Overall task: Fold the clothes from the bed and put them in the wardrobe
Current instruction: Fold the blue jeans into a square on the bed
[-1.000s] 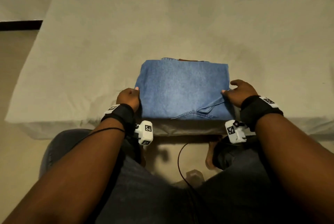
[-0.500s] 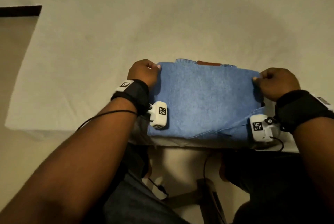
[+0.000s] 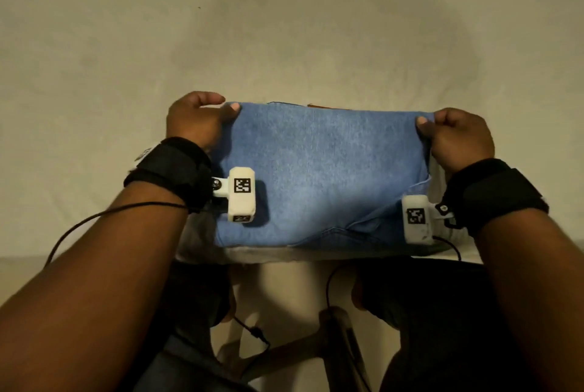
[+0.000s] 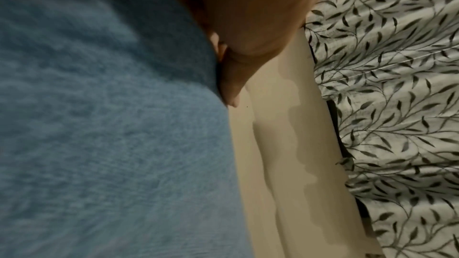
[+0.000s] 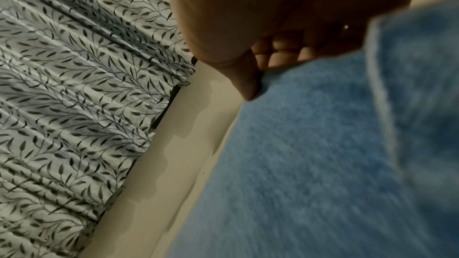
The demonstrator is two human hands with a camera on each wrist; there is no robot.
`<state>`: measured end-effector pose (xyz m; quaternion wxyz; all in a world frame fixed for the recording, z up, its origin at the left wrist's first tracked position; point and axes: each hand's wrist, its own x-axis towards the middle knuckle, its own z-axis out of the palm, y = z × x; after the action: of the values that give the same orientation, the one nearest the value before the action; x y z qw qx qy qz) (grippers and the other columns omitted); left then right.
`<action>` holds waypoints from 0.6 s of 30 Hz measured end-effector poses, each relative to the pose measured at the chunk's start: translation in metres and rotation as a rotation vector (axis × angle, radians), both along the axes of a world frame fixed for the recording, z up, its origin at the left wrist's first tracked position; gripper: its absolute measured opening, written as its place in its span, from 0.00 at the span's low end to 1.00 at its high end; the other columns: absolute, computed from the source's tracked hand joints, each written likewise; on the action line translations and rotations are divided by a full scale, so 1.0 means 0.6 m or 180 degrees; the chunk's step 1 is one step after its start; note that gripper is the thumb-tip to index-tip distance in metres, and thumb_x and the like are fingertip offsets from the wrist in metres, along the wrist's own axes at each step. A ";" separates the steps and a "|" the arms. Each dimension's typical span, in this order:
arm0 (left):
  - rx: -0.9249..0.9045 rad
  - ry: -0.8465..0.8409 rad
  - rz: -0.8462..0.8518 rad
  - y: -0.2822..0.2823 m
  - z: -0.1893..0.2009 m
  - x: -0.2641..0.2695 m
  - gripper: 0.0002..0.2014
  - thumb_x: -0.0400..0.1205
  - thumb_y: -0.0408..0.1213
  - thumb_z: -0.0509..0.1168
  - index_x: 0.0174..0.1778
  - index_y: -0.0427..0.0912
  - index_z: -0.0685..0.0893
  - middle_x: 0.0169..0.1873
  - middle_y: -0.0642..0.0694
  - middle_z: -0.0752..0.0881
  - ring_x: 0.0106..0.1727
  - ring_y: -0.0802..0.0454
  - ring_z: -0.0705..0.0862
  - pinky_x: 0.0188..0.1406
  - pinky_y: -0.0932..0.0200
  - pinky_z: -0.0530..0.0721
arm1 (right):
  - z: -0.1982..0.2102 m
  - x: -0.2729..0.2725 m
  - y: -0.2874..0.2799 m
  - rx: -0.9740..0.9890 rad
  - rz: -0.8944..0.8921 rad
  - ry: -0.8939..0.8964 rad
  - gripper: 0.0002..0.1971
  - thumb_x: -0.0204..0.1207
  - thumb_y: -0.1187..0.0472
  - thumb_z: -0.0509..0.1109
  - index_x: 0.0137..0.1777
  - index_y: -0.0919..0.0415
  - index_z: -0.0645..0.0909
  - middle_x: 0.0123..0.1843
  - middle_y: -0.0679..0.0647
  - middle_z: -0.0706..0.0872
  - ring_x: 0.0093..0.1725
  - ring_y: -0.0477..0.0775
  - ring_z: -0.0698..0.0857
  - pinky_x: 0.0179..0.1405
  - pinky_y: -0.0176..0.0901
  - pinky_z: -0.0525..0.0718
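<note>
A folded pair of blue jeans [image 3: 325, 170] lies at the near edge of the pale bed [image 3: 284, 28]. My left hand [image 3: 196, 121] grips its far left corner, thumb on top of the denim. My right hand [image 3: 455, 135] pinches the far right corner, fingers curled under the fold. In the left wrist view the thumb [image 4: 231, 85] presses against the jeans [image 4: 111, 134]. The right wrist view shows curled fingers [image 5: 280, 54] at the edge of the jeans [image 5: 310, 164]. A brown waist patch [image 3: 319, 105] peeks out at the far edge.
A leaf-patterned curtain [image 4: 397, 105] hangs behind the far side of the bed, also shown as the curtain [image 5: 74, 85] in the right wrist view. My legs and a cable [image 3: 328, 290] are below the bed edge. The sheet spreads bare beyond the jeans.
Both hands slid from the near sides of the folded jeans forward to its far corners and took hold there. The view moved closer to the bed.
</note>
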<state>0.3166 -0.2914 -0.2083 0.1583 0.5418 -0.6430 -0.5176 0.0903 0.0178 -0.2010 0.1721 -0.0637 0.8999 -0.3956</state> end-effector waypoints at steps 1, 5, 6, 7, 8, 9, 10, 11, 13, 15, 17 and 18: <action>-0.0026 0.0147 0.0036 0.002 0.000 -0.003 0.10 0.72 0.41 0.83 0.38 0.51 0.86 0.42 0.48 0.90 0.42 0.52 0.86 0.49 0.56 0.86 | -0.001 0.001 0.000 -0.0070 -0.0051 0.0013 0.10 0.77 0.52 0.76 0.40 0.57 0.87 0.41 0.57 0.90 0.40 0.53 0.85 0.50 0.54 0.88; -0.0254 -0.0166 -0.0365 0.017 -0.001 -0.017 0.13 0.76 0.47 0.80 0.52 0.49 0.88 0.47 0.50 0.90 0.51 0.53 0.88 0.63 0.53 0.86 | -0.012 0.009 -0.006 -0.0001 -0.0010 -0.0165 0.12 0.82 0.51 0.73 0.50 0.60 0.88 0.50 0.60 0.91 0.52 0.60 0.90 0.57 0.54 0.87; -0.0473 -0.0498 -0.0596 0.025 0.009 -0.018 0.20 0.76 0.52 0.78 0.61 0.49 0.86 0.56 0.48 0.89 0.61 0.50 0.86 0.69 0.53 0.82 | -0.006 0.014 -0.010 0.0176 0.0059 -0.0136 0.15 0.83 0.50 0.71 0.56 0.62 0.87 0.56 0.62 0.90 0.58 0.63 0.88 0.60 0.52 0.85; -0.0778 -0.0790 -0.0923 0.038 0.023 -0.019 0.29 0.76 0.58 0.77 0.70 0.50 0.82 0.68 0.45 0.84 0.72 0.47 0.81 0.76 0.53 0.76 | 0.002 0.020 -0.014 0.0379 0.0159 -0.0033 0.20 0.84 0.48 0.69 0.66 0.63 0.83 0.66 0.64 0.87 0.67 0.64 0.84 0.66 0.50 0.81; -0.1105 -0.0957 -0.1311 0.058 0.042 -0.020 0.37 0.75 0.63 0.75 0.78 0.53 0.75 0.79 0.43 0.75 0.81 0.44 0.71 0.82 0.49 0.68 | 0.012 0.029 -0.018 0.0566 0.0343 0.0142 0.29 0.83 0.45 0.69 0.78 0.61 0.74 0.77 0.63 0.78 0.76 0.63 0.77 0.74 0.49 0.74; -0.1431 -0.1002 -0.1758 0.088 0.061 -0.020 0.43 0.74 0.67 0.73 0.83 0.56 0.68 0.85 0.43 0.64 0.87 0.42 0.61 0.86 0.44 0.61 | 0.026 0.048 -0.023 0.0729 0.0676 0.0406 0.39 0.81 0.40 0.69 0.86 0.57 0.63 0.86 0.61 0.66 0.84 0.61 0.67 0.82 0.51 0.66; -0.1684 -0.1031 -0.2268 0.126 0.078 -0.020 0.47 0.72 0.70 0.72 0.85 0.59 0.62 0.88 0.45 0.56 0.89 0.41 0.53 0.87 0.37 0.55 | 0.037 0.073 -0.031 0.0861 0.1142 0.0701 0.47 0.78 0.35 0.69 0.89 0.53 0.53 0.90 0.57 0.56 0.88 0.59 0.58 0.86 0.56 0.59; -0.1828 -0.1107 -0.2792 0.166 0.081 -0.020 0.50 0.70 0.73 0.70 0.86 0.63 0.57 0.90 0.47 0.50 0.90 0.40 0.46 0.86 0.31 0.51 | 0.040 0.103 -0.040 0.0995 0.1678 0.0880 0.51 0.74 0.31 0.68 0.90 0.50 0.47 0.91 0.54 0.49 0.90 0.57 0.51 0.86 0.62 0.54; -0.1763 -0.1568 -0.3590 0.224 0.057 -0.016 0.58 0.64 0.78 0.69 0.86 0.66 0.47 0.89 0.51 0.42 0.89 0.40 0.37 0.83 0.22 0.43 | 0.017 0.159 -0.060 0.1463 0.2528 0.0671 0.57 0.70 0.27 0.68 0.90 0.47 0.39 0.92 0.49 0.40 0.90 0.55 0.40 0.86 0.71 0.46; -0.1673 -0.2058 -0.3799 0.226 0.012 -0.010 0.64 0.59 0.82 0.68 0.86 0.67 0.41 0.89 0.52 0.37 0.88 0.40 0.32 0.79 0.20 0.35 | -0.019 0.190 -0.069 0.1931 0.2799 0.0509 0.62 0.67 0.22 0.67 0.89 0.47 0.33 0.90 0.46 0.33 0.89 0.53 0.33 0.84 0.74 0.38; -0.1777 -0.2201 -0.3667 0.193 -0.016 -0.007 0.68 0.55 0.87 0.63 0.87 0.67 0.39 0.89 0.52 0.34 0.88 0.42 0.31 0.78 0.19 0.31 | -0.038 0.176 -0.067 0.2054 0.2803 0.0619 0.64 0.62 0.14 0.60 0.88 0.42 0.31 0.89 0.44 0.29 0.88 0.53 0.30 0.81 0.78 0.33; -0.1793 -0.2156 -0.3489 0.174 -0.022 -0.007 0.68 0.53 0.89 0.61 0.87 0.67 0.39 0.88 0.52 0.33 0.88 0.42 0.31 0.79 0.20 0.32 | -0.042 0.160 -0.063 0.2070 0.2765 0.0635 0.63 0.60 0.12 0.57 0.87 0.39 0.31 0.89 0.44 0.28 0.88 0.54 0.29 0.80 0.79 0.32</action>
<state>0.3123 -0.1869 -0.2213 -0.2000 0.2095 -0.9469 -0.1394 0.1863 -0.0198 -0.2265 0.2443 -0.4099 0.8786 0.0182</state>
